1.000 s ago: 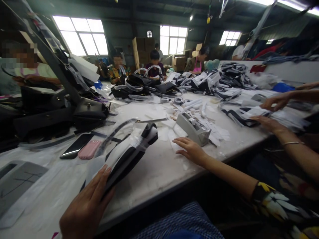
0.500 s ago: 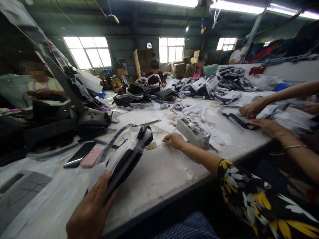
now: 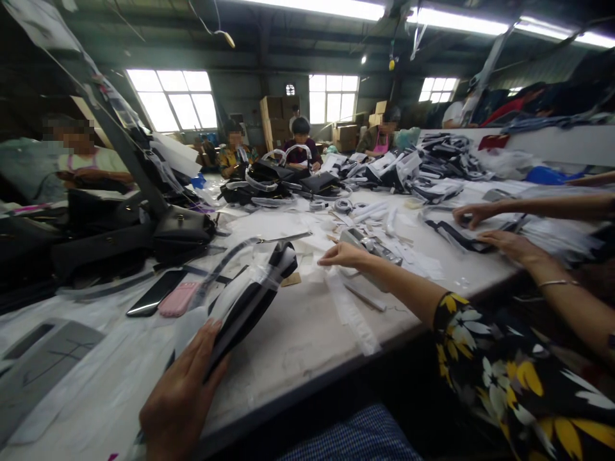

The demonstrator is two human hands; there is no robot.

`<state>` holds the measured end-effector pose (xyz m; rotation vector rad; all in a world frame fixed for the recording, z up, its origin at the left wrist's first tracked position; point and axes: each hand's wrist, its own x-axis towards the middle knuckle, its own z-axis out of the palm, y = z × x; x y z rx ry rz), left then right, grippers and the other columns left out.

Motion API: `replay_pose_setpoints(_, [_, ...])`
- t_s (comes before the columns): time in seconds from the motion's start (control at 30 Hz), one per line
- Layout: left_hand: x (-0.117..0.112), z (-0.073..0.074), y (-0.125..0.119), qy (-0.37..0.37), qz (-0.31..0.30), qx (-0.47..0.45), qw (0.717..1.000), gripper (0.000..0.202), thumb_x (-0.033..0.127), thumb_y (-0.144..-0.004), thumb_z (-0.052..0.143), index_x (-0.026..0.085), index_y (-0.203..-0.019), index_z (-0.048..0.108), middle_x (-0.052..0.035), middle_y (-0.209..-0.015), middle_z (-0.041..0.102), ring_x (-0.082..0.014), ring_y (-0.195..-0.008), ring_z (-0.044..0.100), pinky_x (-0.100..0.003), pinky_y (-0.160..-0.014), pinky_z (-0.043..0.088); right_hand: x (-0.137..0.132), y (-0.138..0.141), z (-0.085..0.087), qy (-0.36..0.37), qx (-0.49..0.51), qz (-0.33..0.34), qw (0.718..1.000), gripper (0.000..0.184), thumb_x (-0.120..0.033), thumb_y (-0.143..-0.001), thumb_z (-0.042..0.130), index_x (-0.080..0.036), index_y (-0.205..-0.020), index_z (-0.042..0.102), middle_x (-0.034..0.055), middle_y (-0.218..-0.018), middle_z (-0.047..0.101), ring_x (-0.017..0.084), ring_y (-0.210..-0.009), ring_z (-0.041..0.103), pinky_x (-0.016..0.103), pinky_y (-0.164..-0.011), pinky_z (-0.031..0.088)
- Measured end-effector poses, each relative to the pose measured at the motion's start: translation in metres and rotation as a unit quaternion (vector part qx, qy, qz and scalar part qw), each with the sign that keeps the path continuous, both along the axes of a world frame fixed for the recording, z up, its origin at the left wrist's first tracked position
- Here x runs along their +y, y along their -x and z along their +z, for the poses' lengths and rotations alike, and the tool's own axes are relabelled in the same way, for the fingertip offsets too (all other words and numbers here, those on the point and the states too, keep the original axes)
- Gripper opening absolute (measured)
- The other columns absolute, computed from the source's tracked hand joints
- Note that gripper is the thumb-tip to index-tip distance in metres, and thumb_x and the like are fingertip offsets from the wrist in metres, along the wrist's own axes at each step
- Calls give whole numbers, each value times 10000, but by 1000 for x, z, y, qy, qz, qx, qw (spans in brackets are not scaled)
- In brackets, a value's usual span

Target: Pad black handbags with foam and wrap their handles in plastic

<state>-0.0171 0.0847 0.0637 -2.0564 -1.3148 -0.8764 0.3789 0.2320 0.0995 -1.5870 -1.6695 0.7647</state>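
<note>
From the left grip (image 3: 182,392) slants a bag (image 3: 250,299).

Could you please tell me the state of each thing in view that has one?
Left hand: gripping the black bundle
Right hand: fingertips together, hold unclear
Black bundle: banded near its far end
Phone: lying flat, dark face up
Tape dispenser: partly hidden
Ceiling lights: lit

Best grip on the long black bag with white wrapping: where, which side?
Likely the near end of the black bag, from the left, as the person's left hand holds it: its long, narrow shape slants away rightward, leaving the far end, banded with clear film, unobstructed.
</note>
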Motion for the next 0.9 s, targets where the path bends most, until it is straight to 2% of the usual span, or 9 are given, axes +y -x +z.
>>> replay_pose_setpoints(0.07, [0, -1, 1, 2, 1, -1, 1000, 667, 245, -969, 565, 297, -1554, 247, -50, -1373, 607, -235, -1031, 704, -321, -849, 562, -3, 1, 1, 4, -5, 7, 1000, 311, -404, -627, 849, -135, -778, 812, 38, -676, 739, 178, -657, 665, 245, -644, 496])
replay_pose_setpoints(0.13, [1, -3, 2, 9, 6, 0, 1000, 663, 248, -972, 562, 298, -1554, 248, -52, -1383, 599, -241, -1047, 698, -329, -844, 557, -6, 1, 2, -14, -13, -19, 1000, 285, -392, -750, 759, -135, -859, 815, 42, -729, 755, 188, -699, 682, 256, -681, 502])
replay_pose_setpoints(0.33, [3, -11, 8, 25, 15, 14, 999, 653, 275, -968, 574, 291, -1547, 274, -48, -1394, 588, -242, -1070, 688, -318, -827, 553, -3, 2, 14, -79, -38, -76, 993, 336, -348, -946, 540, -113, -1053, 756, 94, -952, 770, 185, -831, 718, 254, -752, 512])
replay_pose_setpoints(0.43, [4, -12, 8, 27, 15, 19, 999, 648, 274, -967, 575, 282, -1545, 283, -47, -1405, 578, -248, -1071, 687, -328, -828, 553, 6, 5, 23, -92, -72, -78, 990, 296, -319, -956, 523, -136, -1022, 747, 79, -905, 769, 174, -801, 719, 248, -725, 509])
replay_pose_setpoints(0.5, [4, -10, 6, 21, 17, 17, 999, 647, 268, -967, 574, 279, -1545, 284, -45, -1396, 586, -251, -1060, 691, -332, -809, 556, 14, 6, 31, -105, -105, -87, 985, 239, -314, -929, 574, -166, -978, 754, 72, -884, 767, 202, -867, 711, 274, -780, 498])
replay_pose_setpoints(0.6, [3, -6, 3, 12, 20, 9, 1000, 644, 265, -971, 566, 288, -1546, 278, -42, -1376, 603, -250, -1041, 699, -330, -787, 559, 34, 7, 43, -125, -141, -107, 976, 203, -325, -912, 616, -188, -976, 751, 97, -1022, 755, 252, -1070, 655, 309, -890, 458])
replay_pose_setpoints(0.67, [2, -4, 1, 9, 16, 4, 1000, 641, 263, -975, 555, 299, -1548, 269, -36, -1385, 596, -246, -1036, 701, -334, -799, 559, 52, 8, 51, -125, -147, -114, 975, 195, -315, -922, 613, -179, -973, 744, 107, -1071, 740, 250, -1116, 631, 305, -911, 447])
replay_pose_setpoints(0.8, [4, -7, 4, 11, 5, 3, 1000, 610, 273, -986, 529, 284, -1544, 285, -41, -1423, 564, -243, -1074, 686, -338, -867, 546, 98, 11, 60, -78, -130, -106, 983, 209, -305, -945, 616, -118, -927, 708, 84, -900, 724, 179, -863, 684, 293, -792, 521])
replay_pose_setpoints(0.9, [11, -16, 11, 10, -25, 6, 1000, 591, 307, -1000, 489, 253, -1549, 278, -53, -1440, 552, -241, -1106, 673, -338, -914, 530, 129, 13, 59, -56, -107, -107, 987, 258, -350, -971, 597, -117, -1066, 650, 56, -966, 689, 151, -799, 674, 322, -728, 575])
